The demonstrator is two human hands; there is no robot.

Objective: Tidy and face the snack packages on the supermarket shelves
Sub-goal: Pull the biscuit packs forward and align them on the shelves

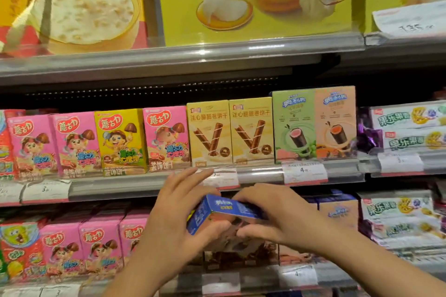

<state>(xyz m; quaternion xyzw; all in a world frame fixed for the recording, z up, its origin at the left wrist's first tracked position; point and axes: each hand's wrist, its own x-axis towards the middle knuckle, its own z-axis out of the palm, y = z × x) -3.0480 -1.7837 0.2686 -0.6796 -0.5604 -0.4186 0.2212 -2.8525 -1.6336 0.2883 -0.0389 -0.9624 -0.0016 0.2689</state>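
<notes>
Head view, supermarket shelving, two hands working at the lower shelf.

Both hands hold one blue cardboard snack box (224, 210), tilted, its blue top edge toward the camera, out in front of the lower row and not seated in it. Left hand (178, 214): fingers curled round the box's left end, thumb underneath. Right hand (272, 210): fingers draped over the top edge, thumb pinching from below.

Middle shelf looks largely done. Pink cardboard mushroom-biscuit boxes (74, 142) stand upright, fronts out, level with the shelf edge. One yellow box of the same brand (120, 140) sits among the pink ones, turned slightly so its side shows; probably a stray to re-sort. Cream wafer-roll boxes (229, 131) and the green and orange roll boxes (313, 123) are faced square.

Lower shelf is less settled. Pink boxes at left (101, 246) stand in a row; the stretch behind the hands is blurred and dark, and whether it is faced I cannot tell.

Judgement: task midway; the held box needs seating, then the lower row straightening.
</notes>
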